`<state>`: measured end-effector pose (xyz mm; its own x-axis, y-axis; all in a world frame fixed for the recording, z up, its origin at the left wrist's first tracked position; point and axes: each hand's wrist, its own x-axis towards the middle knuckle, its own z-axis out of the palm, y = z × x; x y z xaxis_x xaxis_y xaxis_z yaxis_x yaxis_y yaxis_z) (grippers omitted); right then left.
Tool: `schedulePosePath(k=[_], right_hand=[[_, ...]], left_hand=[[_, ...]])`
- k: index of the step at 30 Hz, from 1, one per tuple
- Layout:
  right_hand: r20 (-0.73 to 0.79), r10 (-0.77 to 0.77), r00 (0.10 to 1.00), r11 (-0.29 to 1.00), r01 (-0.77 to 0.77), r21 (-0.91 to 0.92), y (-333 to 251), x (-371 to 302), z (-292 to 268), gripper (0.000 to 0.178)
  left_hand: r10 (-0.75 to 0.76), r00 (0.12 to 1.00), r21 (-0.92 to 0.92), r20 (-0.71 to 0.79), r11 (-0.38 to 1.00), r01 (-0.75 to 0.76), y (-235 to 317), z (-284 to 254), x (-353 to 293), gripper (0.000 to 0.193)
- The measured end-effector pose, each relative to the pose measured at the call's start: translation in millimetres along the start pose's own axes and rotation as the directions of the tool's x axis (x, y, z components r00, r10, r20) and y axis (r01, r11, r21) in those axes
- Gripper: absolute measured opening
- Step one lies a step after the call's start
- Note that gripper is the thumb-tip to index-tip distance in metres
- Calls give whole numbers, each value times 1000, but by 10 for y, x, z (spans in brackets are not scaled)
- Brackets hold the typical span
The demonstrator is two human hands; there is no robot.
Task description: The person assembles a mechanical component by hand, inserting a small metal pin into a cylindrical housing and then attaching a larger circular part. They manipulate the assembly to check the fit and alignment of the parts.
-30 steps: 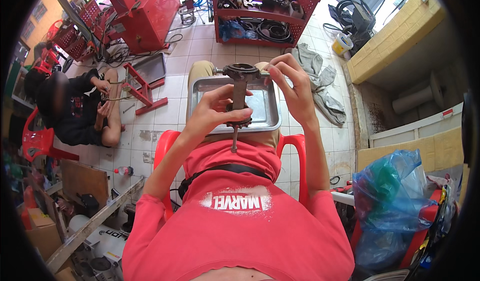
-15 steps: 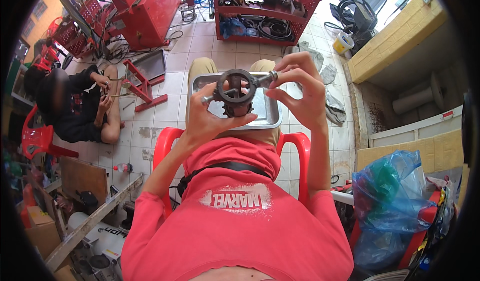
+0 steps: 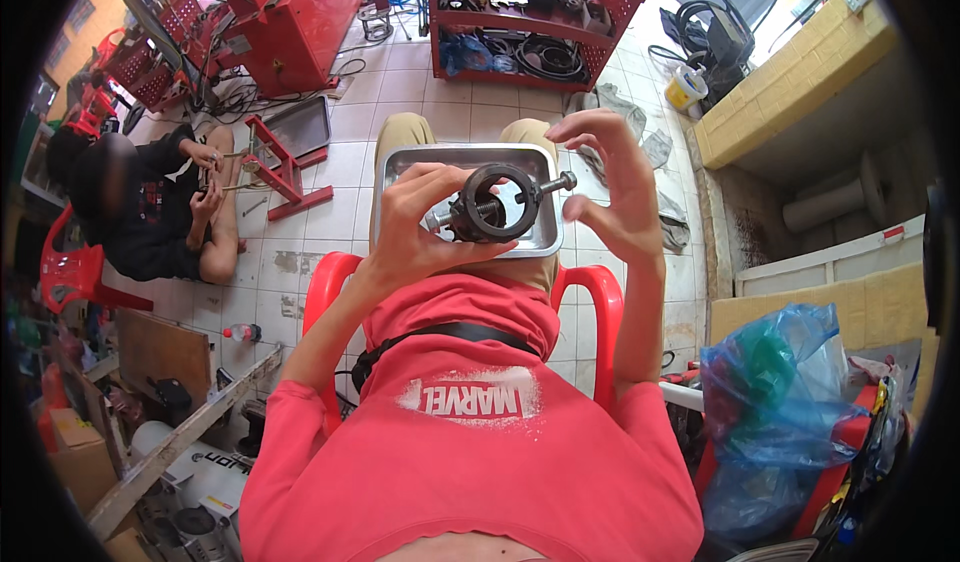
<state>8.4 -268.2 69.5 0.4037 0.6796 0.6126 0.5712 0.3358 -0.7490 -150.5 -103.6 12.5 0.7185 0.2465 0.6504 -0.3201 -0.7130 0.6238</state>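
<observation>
A dark metal ring-shaped part (image 3: 503,172) is tilted over the tray, so its opening faces me. Inside the ring a threaded coil or screw shows. My left hand (image 3: 420,212) grips its left side, thumb below and fingers over the top. A bolt (image 3: 553,185) sticks out at the right, and a paler bolt end (image 3: 436,220) pokes out by my left palm. Just right of the longer bolt, my right hand (image 3: 618,182) is open, thumb and fingers apart, touching nothing. Under the part, a shallow silver metal tray (image 3: 547,237) rests on my lap.
A red tool cart (image 3: 520,67) stands ahead. At left, another person (image 3: 150,202) sits on the floor, hands at a red metal stand (image 3: 290,177). A blue plastic bag (image 3: 770,392) is at my right, a wooden bar (image 3: 185,437) at lower left.
The ring part has tipped and moved down and right in my left hand, showing more of its opening. My right hand has let go of the bolt, its fingers spreading.
</observation>
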Motion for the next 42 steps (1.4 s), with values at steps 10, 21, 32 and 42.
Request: schedulePosePath(k=[10,21,32,42], right_hand=[[13,-15,1000,999,15,-29,3,8,-189,18],[54,-34,998,999,35,-15,-35,-14,-50,30],[99,-98,990,992,105,-71,10,2,-102,16],[141,93,986,970,-58,-235,15,-17,-145,26]], left_hand=[[37,999,101,7,994,-38,-16,-41,26,51],[156,988,163,-21,975,-151,-14,-105,85,63],[186,981,212,-54,962,-171,-18,-104,107,64],[129,989,211,-71,971,-111,-48,-132,72,61]])
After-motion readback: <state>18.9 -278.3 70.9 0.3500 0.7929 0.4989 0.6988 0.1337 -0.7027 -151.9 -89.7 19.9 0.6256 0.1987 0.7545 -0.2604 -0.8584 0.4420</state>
